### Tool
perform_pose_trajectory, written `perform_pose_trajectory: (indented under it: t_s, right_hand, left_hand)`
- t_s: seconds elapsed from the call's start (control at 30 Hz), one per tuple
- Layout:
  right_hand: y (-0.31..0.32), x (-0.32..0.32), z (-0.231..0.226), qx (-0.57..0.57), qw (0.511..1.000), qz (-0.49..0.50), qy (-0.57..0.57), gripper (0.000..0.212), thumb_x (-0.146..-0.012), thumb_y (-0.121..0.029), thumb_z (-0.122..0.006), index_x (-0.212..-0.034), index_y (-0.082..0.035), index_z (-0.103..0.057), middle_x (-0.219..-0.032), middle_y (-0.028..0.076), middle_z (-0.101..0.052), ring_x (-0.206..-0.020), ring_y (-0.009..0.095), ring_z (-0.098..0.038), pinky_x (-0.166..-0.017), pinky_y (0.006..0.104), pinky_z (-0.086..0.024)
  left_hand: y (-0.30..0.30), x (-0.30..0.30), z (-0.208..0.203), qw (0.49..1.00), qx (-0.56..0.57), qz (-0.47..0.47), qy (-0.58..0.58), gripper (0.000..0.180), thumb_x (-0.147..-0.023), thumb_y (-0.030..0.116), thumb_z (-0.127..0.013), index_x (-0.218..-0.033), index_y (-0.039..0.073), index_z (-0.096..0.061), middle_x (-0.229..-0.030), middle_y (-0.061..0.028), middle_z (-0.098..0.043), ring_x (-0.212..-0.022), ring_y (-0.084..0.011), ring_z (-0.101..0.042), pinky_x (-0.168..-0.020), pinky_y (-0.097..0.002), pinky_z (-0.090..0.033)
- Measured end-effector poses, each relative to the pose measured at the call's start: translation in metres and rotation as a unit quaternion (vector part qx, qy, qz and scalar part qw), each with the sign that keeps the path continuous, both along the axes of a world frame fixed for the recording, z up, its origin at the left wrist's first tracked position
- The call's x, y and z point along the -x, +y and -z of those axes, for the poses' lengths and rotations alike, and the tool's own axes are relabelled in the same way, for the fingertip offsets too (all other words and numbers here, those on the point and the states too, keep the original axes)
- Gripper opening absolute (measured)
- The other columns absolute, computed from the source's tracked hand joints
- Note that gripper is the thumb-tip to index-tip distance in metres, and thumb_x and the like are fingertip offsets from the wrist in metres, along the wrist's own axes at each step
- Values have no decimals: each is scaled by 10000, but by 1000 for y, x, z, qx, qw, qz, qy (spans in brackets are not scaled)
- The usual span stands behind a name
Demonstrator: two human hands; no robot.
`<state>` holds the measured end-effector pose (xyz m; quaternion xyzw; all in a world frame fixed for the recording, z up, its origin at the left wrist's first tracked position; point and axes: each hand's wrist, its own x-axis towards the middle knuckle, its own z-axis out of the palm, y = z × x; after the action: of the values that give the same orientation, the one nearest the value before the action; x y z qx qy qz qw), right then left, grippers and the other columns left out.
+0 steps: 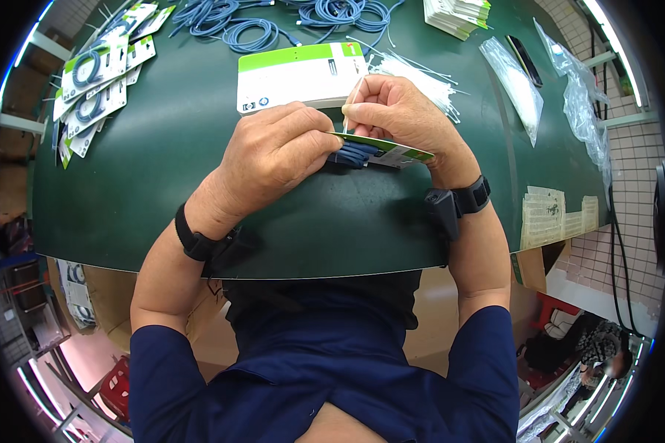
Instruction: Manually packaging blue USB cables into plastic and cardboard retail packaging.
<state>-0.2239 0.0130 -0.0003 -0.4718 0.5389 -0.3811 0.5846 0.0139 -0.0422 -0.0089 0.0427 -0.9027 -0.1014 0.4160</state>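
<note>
Between my hands is a green and white backing card (pixel 409 152), tilted edge-up, with a coiled blue cable (pixel 355 153) against its near face. My left hand (pixel 277 148) pinches the card and cable at their left end. My right hand (pixel 403 114) is behind the card, thumb and forefinger pinching a thin white cable tie (pixel 356 92) that stands up at the card's upper edge. How far the tie passes through the card is hidden by my fingers. Just beyond my hands lies a stack of flat green and white cards (pixel 295 77).
Loose white cable ties (pixel 421 85) are spread behind my right hand. Coiled blue cables (pixel 251 33) lie at the far side. Carded cables (pixel 89 85) are piled at left. At right are a plastic bag of ties (pixel 516 85), a dark phone (pixel 523 59) and clear plastic wrapping (pixel 580 103).
</note>
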Motion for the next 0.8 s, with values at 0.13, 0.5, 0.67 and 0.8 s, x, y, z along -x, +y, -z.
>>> perform_pose_trajectory:
  t_s: [0.13,0.5,0.67,0.8]
  right_hand:
    - [-2,5,8,52,997,-57,-8,85,-989,-110,-744,-1001,-39,-698,-908,45,-737,-825,74,-687,-795,202,-564]
    - [0,3,-6,46,990,-71,-115,93,-999,-122,-732,-1010,-29,-733,-923,15,-736,-832,57,-667,-770,196,-543]
    - [-1,3,-2,12,996,-64,-68,110,-1019,-139,-716,-1009,-31,-729,-927,10,-735,-807,40,-659,-730,170,-528]
    - [-3,4,9,46,990,-117,-62,125,-1037,-155,-702,-1006,-37,-726,-926,5,-729,-781,29,-654,-696,163,-521]
  left_hand:
    - [0,1,-2,1000,-3,-2,-1,206,-734,5,-840,-872,66,-699,-903,-34,-698,-769,-214,-705,-647,-348,-587]
    - [-1,2,-9,1000,19,-7,-3,157,-744,25,-823,-825,69,-696,-941,-5,-723,-774,-201,-729,-649,-339,-591]
    - [-3,3,-4,1000,27,8,4,158,-736,32,-816,-815,80,-688,-954,8,-730,-781,-194,-732,-657,-335,-592]
    - [-7,2,-3,999,28,19,4,164,-725,30,-807,-813,89,-683,-968,17,-737,-794,-195,-736,-670,-330,-595]
